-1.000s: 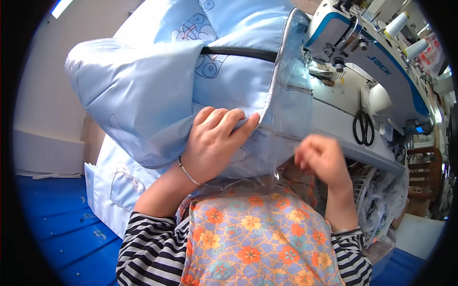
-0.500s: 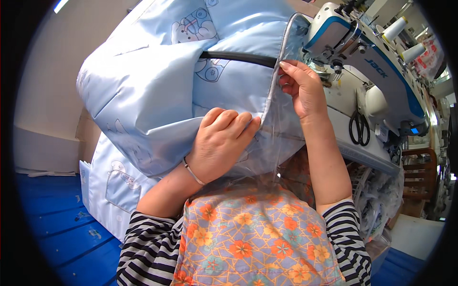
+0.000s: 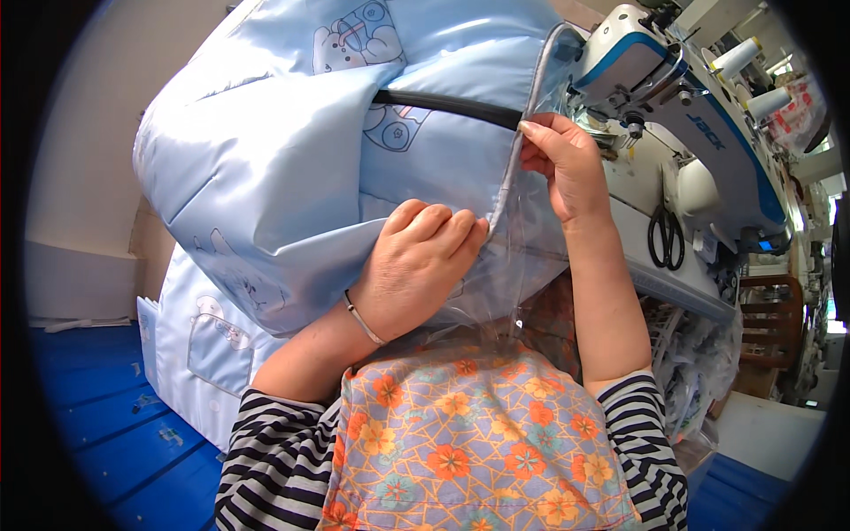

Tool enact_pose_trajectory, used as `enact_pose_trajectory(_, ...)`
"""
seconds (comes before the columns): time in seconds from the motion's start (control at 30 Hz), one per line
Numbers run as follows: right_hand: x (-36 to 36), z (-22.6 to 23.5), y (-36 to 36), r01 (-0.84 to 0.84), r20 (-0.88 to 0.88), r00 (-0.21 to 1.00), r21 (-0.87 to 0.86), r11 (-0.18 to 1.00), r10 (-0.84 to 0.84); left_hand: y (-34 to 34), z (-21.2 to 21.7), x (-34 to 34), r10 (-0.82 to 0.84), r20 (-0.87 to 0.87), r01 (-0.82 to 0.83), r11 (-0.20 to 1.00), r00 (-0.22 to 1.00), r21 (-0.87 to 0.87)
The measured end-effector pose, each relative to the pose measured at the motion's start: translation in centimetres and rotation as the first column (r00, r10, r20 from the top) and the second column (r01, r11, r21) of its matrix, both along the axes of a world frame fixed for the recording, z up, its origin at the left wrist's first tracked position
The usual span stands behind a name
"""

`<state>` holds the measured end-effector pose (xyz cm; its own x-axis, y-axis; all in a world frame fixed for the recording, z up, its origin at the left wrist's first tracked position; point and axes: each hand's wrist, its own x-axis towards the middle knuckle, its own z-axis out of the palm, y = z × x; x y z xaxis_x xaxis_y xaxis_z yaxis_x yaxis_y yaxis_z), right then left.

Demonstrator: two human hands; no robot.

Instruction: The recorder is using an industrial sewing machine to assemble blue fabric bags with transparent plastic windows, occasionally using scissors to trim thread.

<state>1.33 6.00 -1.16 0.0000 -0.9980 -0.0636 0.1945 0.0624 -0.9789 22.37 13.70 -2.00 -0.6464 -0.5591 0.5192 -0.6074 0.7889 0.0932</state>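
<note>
A large, puffy light-blue fabric piece (image 3: pixel 292 177) with printed cartoon animals spreads before me. Along its right side runs a grey piped edge (image 3: pixel 537 75), with clear plastic film (image 3: pixel 505 279) hanging beside it. My left hand (image 3: pixel 423 261) is closed on the lower part of that edge, fingers curled over the fabric. Higher up, my right hand (image 3: pixel 567 168) pinches the piped edge between thumb and fingers, where a black strip (image 3: pixel 452 106) crossing the fabric meets it. The fingertips of my left hand are partly hidden in the folds.
A white and blue sewing machine (image 3: pixel 682 115) stands at the right, close to my right hand. Black-handled scissors (image 3: pixel 666 237) lie on its table. Thread cones (image 3: pixel 737 57) stand behind it. More printed fabric (image 3: pixel 208 354) rests at the left on a blue slatted surface (image 3: pixel 106 425).
Both hands keep their grip on the piped edge. The view has shifted slightly, and the fabric sits a little differently around my hands.
</note>
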Motion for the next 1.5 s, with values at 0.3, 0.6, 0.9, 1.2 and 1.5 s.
enact_pose_trajectory(0.3, -0.6, -0.6, -0.1, -0.074, 0.114, 0.991, -0.006, 0.997, 0.074, -0.1, -0.3, 0.1, 0.006, -0.018, -0.006, 1.0, 1.0, 0.003)
enact_pose_trajectory(0.6, -0.3, -0.3, -0.2, -0.066, 0.091, 0.994, -0.026, 0.997, 0.068, -0.2, 0.1, 0.0, 0.007, -0.019, -0.007, 1.0, 1.0, 0.005)
enact_pose_trajectory(0.9, -0.8, -0.5, -0.9, -0.103, 0.103, 0.989, -0.015, 0.995, 0.104, -0.2, 0.9, 0.1, 0.008, 0.028, -0.009, 1.0, 1.0, 0.02)
enact_pose_trajectory(1.2, 0.1, 0.0, -1.1, -0.113, 0.025, 0.993, -0.02, 0.993, 0.114, -0.2, 0.9, 0.1, 0.004, 0.04, -0.005, 1.0, 0.999, 0.02)
enact_pose_trajectory(1.5, 1.0, -0.5, -0.9, -0.008, -0.176, 0.984, -0.094, 0.996, -0.008, 0.0, 0.5, 0.1, 0.033, 0.018, -0.034, 0.998, 0.999, 0.054)
